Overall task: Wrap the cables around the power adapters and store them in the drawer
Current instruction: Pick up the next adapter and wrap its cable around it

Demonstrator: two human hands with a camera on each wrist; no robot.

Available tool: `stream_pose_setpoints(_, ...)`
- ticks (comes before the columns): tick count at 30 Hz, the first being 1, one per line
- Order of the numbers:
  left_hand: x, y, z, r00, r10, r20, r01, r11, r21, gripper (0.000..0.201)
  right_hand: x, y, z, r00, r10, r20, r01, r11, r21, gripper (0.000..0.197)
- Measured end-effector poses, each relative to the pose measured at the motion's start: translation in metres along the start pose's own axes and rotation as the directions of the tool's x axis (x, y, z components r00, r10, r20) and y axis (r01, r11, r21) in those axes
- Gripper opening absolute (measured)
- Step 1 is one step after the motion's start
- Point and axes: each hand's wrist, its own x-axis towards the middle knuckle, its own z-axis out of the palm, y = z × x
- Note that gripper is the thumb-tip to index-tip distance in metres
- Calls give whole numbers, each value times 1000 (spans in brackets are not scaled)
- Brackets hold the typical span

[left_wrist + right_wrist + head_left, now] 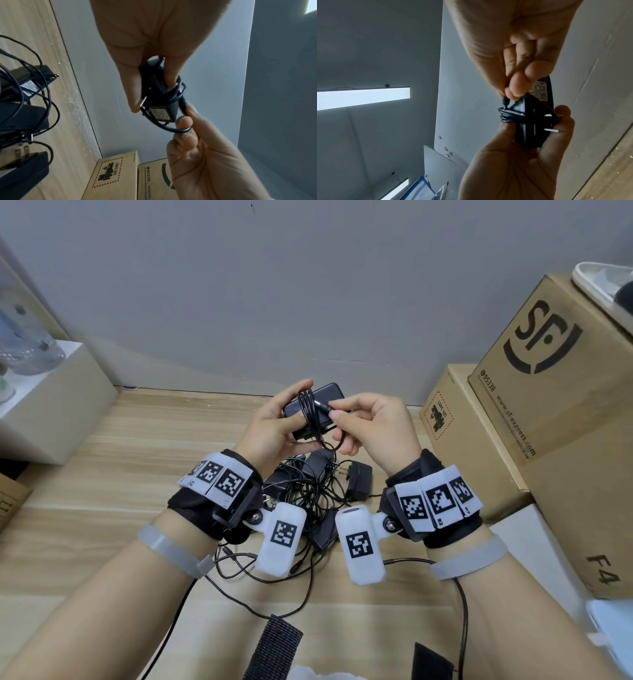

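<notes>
Both hands (pixel 274 426) (pixel 373 422) grip adapter (pixel 329 395) — midair.

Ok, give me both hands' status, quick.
Left hand: grips the black power adapter, cable wound round it.
Right hand: pinches the cable's plug end.

The power adapter (pixel 313 409) in my left hand (pixel 270 426) is black, and so is its cable (pixel 310 419). Black adapters and cables (pixel 308 491) lie below my hands on the pale wood-grain tabletop (pixel 120 474). To my right stand brown cardboard boxes (pixel 548 405) with black print, one with a red dashed label (pixel 438 414).
</notes>
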Motion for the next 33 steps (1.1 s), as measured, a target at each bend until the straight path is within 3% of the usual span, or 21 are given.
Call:
stream_pose_setpoints(4, -2, 0, 5, 999, -5, 33, 2, 998, 67, 49, 2, 2, 1, 1000, 16, 4, -15, 994, -105, 18)
stream_pose_setpoints(10, -3, -3, 13, 1000, 13, 5, -14, 986, 168, 54, 1, -1, 5, 998, -54, 14, 56, 953, -299, 3)
stream_pose_setpoints(14, -5, -2, 13, 997, 79, -16, -70, 944, 322, 55, 1, -1, 6, 996, -75, 51, 90, 871, -483, 32)
stream_pose_setpoints(21, -2, -6, 9, 995, 80, -62, -46, 906, 421, 46, -3, -3, 15, 974, -59, 217, 191, 729, -657, 34)
stream_pose_setpoints(27, 0, -11, 4, 995, 63, -71, -24, 890, 455, 44, -4, -4, 17, 971, 18, 237, 157, 701, -696, 39)
stream_pose_setpoints(33, 1, -14, 1, 999, -26, -42, 41, 908, 416, 41, -3, -6, 13, 976, 0, 219, 195, 459, -867, 29)
